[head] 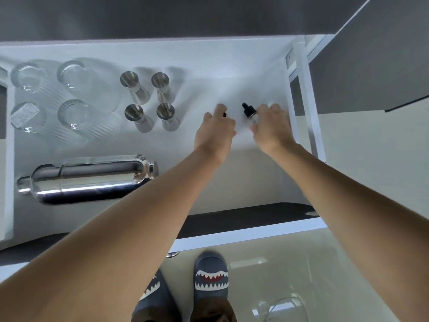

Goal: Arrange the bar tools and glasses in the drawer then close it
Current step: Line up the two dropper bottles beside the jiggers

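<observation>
The white drawer [232, 61] is pulled open below me. Several ribbed glasses [72, 77] stand at its left, and several steel jiggers [135, 87] stand in a square beside them. A chrome shaker [88, 180] lies on its side near the front left. My right hand [271, 129] is closed around a small dropper bottle with a black top [248, 111], held just over the drawer floor at the right. My left hand [216, 131] grips another small item of which only a dark tip [224, 115] shows; the rest is hidden under my fingers.
The drawer's right side rail [306, 94] runs close beside my right hand. The dark front panel [243, 217] lies under my forearms. Shark-pattern slippers [210, 277] stand on the pale floor, with a clear glass object [285, 307] at the bottom right.
</observation>
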Demonstrator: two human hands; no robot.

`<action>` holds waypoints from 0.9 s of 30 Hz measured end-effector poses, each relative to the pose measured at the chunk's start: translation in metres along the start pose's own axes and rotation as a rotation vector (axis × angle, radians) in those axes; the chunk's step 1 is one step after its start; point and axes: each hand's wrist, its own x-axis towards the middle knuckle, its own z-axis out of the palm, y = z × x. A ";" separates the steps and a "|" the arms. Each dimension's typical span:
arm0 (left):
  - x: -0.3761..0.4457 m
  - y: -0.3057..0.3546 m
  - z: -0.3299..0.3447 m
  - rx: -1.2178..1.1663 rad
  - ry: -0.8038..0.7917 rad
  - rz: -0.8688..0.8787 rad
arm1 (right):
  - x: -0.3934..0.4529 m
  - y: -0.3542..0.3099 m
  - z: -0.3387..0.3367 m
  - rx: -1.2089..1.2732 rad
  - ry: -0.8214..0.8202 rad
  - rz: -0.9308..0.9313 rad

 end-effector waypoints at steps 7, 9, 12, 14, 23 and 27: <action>-0.004 -0.003 -0.007 -0.476 0.246 -0.217 | -0.003 -0.008 -0.008 0.419 0.099 0.060; 0.003 -0.006 -0.013 -0.523 0.340 -0.199 | -0.001 -0.017 -0.009 0.568 0.161 0.025; 0.013 -0.014 -0.018 -0.459 0.427 -0.176 | 0.004 -0.033 -0.005 0.652 0.175 -0.033; 0.016 -0.017 -0.019 -0.415 0.447 -0.169 | 0.005 -0.042 0.001 0.657 0.155 -0.085; 0.010 -0.012 -0.036 -0.346 0.410 -0.142 | 0.003 -0.057 0.001 0.571 0.056 -0.098; -0.048 -0.002 -0.062 -0.348 0.525 -0.025 | -0.035 -0.048 -0.023 0.458 0.005 -0.002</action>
